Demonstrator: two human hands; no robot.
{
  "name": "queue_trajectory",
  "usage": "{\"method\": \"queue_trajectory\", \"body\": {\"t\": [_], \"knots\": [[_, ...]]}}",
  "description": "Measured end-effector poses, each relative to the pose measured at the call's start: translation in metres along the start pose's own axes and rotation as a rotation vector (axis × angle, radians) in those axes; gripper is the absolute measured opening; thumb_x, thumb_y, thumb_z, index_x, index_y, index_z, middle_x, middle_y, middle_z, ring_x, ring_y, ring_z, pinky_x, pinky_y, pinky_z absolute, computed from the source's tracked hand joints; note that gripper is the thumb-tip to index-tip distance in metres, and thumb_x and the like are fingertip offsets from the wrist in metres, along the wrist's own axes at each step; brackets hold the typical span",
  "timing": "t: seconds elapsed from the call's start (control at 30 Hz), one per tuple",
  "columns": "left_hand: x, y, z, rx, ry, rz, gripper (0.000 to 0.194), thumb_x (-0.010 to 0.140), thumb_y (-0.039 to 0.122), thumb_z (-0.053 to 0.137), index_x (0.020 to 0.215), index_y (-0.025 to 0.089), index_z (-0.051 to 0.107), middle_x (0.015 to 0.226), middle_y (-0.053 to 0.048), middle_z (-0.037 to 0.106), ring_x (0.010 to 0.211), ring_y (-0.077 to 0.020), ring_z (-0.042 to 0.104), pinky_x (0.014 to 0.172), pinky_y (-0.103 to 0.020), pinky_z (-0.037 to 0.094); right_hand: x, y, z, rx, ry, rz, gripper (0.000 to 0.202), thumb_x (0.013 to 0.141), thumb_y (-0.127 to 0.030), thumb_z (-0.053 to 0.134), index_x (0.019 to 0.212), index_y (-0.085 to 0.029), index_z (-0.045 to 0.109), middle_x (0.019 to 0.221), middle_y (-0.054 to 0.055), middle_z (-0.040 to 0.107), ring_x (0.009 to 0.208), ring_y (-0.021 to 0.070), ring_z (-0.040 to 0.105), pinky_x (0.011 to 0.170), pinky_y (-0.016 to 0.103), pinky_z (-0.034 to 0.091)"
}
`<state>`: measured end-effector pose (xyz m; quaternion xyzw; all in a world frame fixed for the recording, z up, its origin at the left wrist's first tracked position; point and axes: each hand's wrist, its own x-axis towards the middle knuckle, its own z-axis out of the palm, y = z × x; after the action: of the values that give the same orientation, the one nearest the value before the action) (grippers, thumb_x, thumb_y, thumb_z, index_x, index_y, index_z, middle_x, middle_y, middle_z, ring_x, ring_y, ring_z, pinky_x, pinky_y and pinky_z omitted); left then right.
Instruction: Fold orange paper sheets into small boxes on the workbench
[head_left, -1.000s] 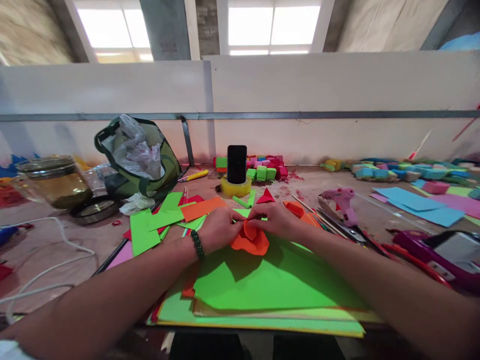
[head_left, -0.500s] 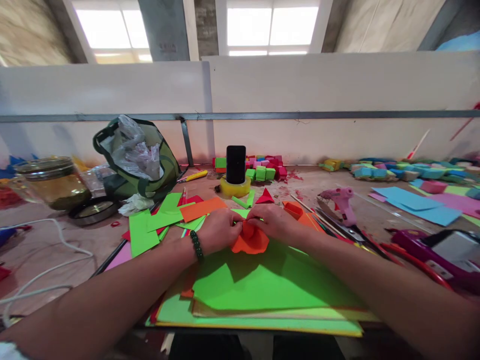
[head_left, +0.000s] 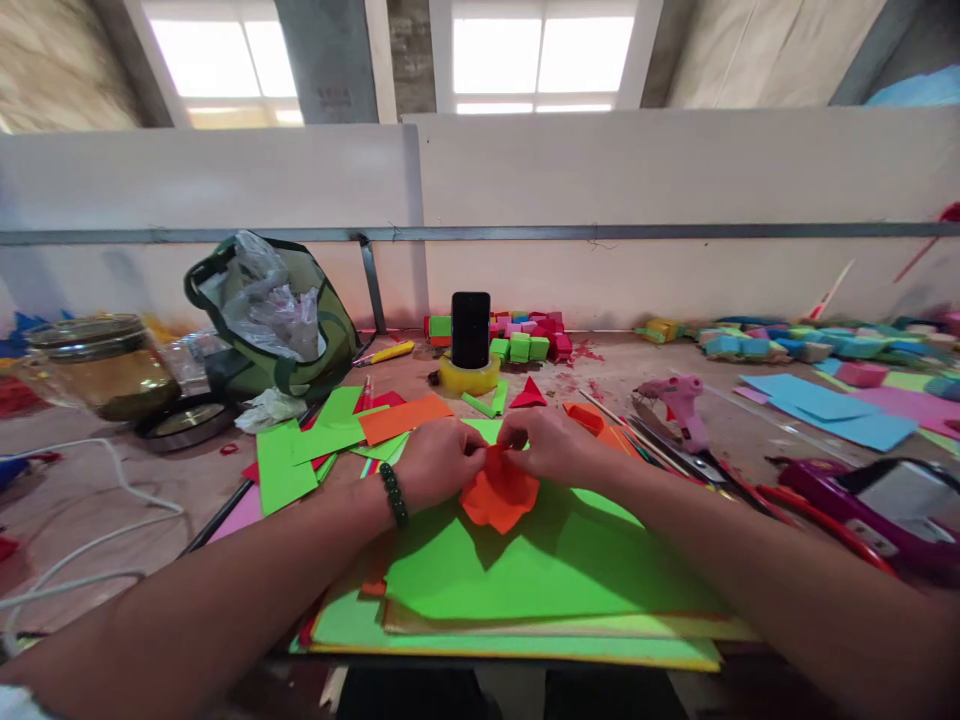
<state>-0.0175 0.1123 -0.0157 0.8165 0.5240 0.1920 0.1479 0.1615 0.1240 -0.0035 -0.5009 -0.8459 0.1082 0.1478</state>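
Note:
An orange-red paper piece (head_left: 499, 495) with a scalloped lower edge hangs between both hands, over a stack of green sheets (head_left: 555, 570). My left hand (head_left: 441, 462), with a dark green bead bracelet (head_left: 393, 494) at the wrist, pinches the paper's upper left edge. From the right, my right hand (head_left: 551, 447) pinches its top with thumb and index finger. The fingertips of both hands are close together at the top of the paper. Behind them lies a small red folded triangle (head_left: 529, 393).
A phone (head_left: 470, 330) stands in a yellow tape roll (head_left: 469, 375). At left are green paper strips (head_left: 285, 465), a green bag (head_left: 330, 335) and a glass jar (head_left: 112, 375). Pink glue gun (head_left: 684, 405), scissors (head_left: 709, 468) and a purple device (head_left: 870, 510) lie at right.
The orange-red paper has tilted and opened out, its lower edge now reaching further down. My right hand's fingers have shifted slightly, with the index finger more raised.

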Motion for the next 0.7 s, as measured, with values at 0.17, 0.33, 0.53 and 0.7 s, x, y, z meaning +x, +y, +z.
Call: {"method": "queue_trajectory", "body": {"t": [0.17,0.33,0.53,0.7], "knots": [[0.001,0.002,0.001,0.011,-0.007,-0.028,0.025,0.076,0.028,0.054,0.086,0.021,0.076,0.075,-0.004,0.073,0.066,-0.0152,0.06,0.057,-0.022,0.037,0.0,0.0,0.003,-0.016,0.04,0.001,0.019,0.075,-0.012,0.057,0.077,-0.02,0.074,0.074,0.003,0.072,0.069,0.0149,0.063,0.06,0.022,0.04],[0.003,-0.001,0.005,0.062,-0.003,-0.045,0.025,0.078,0.03,0.055,0.086,0.021,0.077,0.079,-0.006,0.074,0.072,-0.0184,0.062,0.061,-0.026,0.039,0.0,-0.002,0.007,-0.103,0.039,0.0,0.014,0.075,-0.019,0.06,0.08,-0.02,0.073,0.079,0.005,0.071,0.076,0.0182,0.062,0.061,0.024,0.039],[0.007,-0.005,0.011,-0.257,0.032,0.023,0.022,0.078,0.029,0.058,0.09,0.017,0.072,0.092,-0.007,0.071,0.084,-0.0182,0.063,0.074,-0.026,0.046,0.003,0.003,0.008,-0.068,0.04,0.029,0.014,0.075,-0.016,0.058,0.074,-0.02,0.071,0.072,0.004,0.069,0.07,0.017,0.061,0.058,0.025,0.037],[0.013,-0.006,0.01,-1.224,-0.147,-0.268,0.058,0.088,0.06,0.039,0.124,0.016,0.049,0.101,-0.009,0.066,0.085,-0.017,0.065,0.072,-0.027,0.051,0.008,0.011,0.008,0.277,0.195,0.002,0.011,0.078,-0.019,0.057,0.074,-0.017,0.066,0.07,0.001,0.067,0.067,0.0142,0.06,0.059,0.022,0.042]]}}
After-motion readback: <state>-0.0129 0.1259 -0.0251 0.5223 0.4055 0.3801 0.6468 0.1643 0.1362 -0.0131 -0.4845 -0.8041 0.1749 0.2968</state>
